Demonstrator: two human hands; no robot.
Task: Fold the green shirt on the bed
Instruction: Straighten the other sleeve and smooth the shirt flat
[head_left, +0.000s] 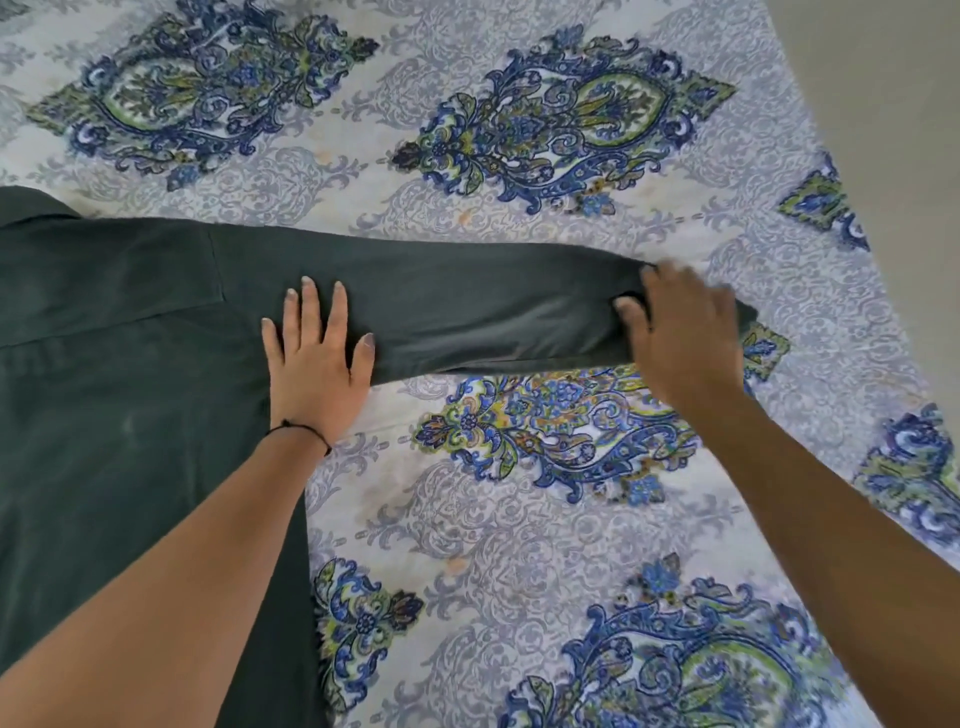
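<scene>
A dark green shirt (119, 364) lies spread on the bed, its body filling the left side. One long sleeve (457, 306) stretches out flat to the right. My left hand (317, 358) presses flat, fingers apart, where the sleeve meets the body. My right hand (685, 332) grips the cuff end of the sleeve, its thumb tucked under the cloth edge. The hand hides most of the cuff.
The bed (545, 493) is covered by a pale sheet printed with blue and green paisley medallions. Its right edge runs diagonally from top to lower right, with beige floor (893, 93) beyond. A thin black thread circles my left wrist.
</scene>
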